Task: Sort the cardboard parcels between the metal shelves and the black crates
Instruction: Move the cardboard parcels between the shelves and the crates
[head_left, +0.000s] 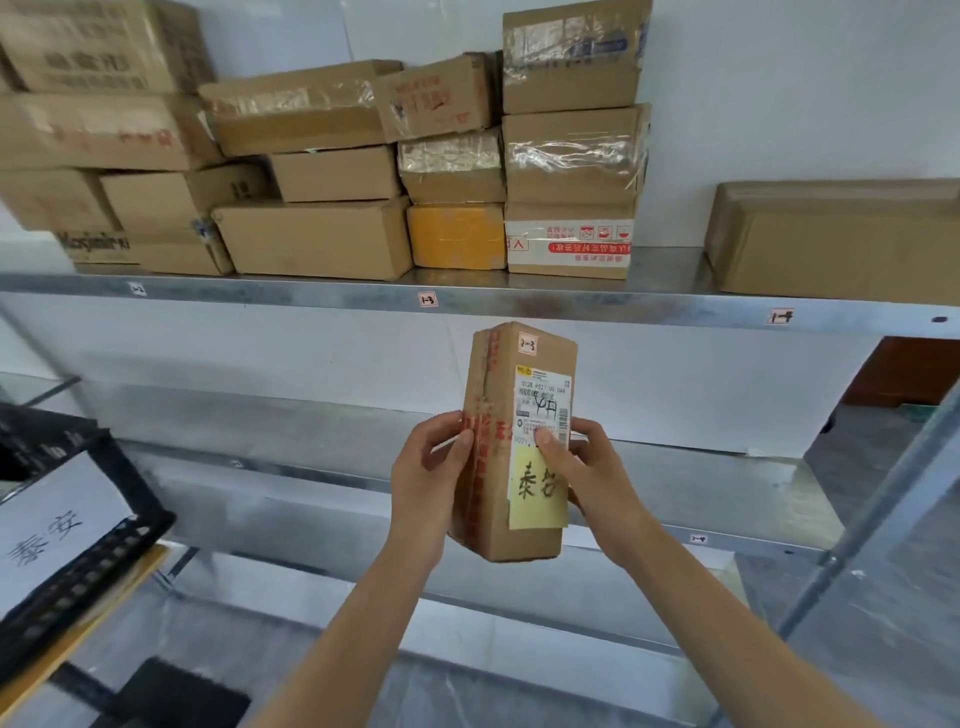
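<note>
Both long sides of an upright cardboard parcel (519, 447) are gripped in the head view: the left hand (428, 462) is curled round its taped edge, and the right hand (589, 467) is clamped opposite, thumb on the shipping label (543, 400). It is held in mid-air before the metal shelves (311, 295), probably so its yellow note (537, 491) can be checked against the sign (54, 525) on the black crate (104, 564).
</note>
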